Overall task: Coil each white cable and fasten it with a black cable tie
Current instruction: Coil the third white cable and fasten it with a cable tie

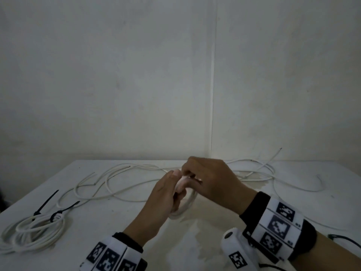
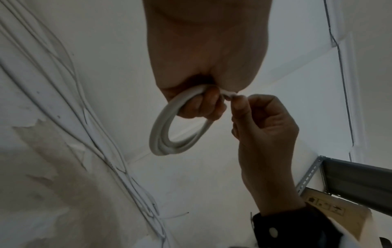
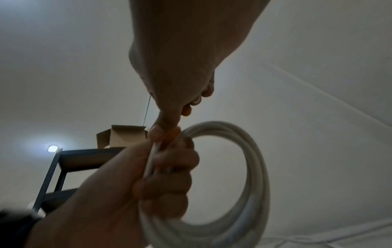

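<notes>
- The left hand (image 1: 166, 194) has its fingers curled tight round one side of a small round coil of white plastic-sheathed cable (image 2: 169, 134); the coil hangs from that fist, just above the white table (image 1: 195, 241), near its middle.
- The right hand (image 1: 211, 178) sits touching the top of the coil, thumb and forefinger pinched on the cable's free end (image 2: 230, 95) right where it leaves the left fist.
- My read of the step: tucking the tail in so the turns stay together before a tie goes on. To do it well, keep the left grip firm on all turns and lay the tail flat along them, not across.
- No tie is in either hand. Two black plastic cable ties (image 1: 46, 202) lie far to the left of the coil, one of them seemingly already round a larger tied bundle of white cable (image 1: 33, 231).
- Loose white cables (image 1: 121, 182) sprawl behind the coil; they look free of it, but I cannot tell for sure.
- Risk: loosening the left fist to fetch a tie would likely let the stiff turns spring open.
</notes>
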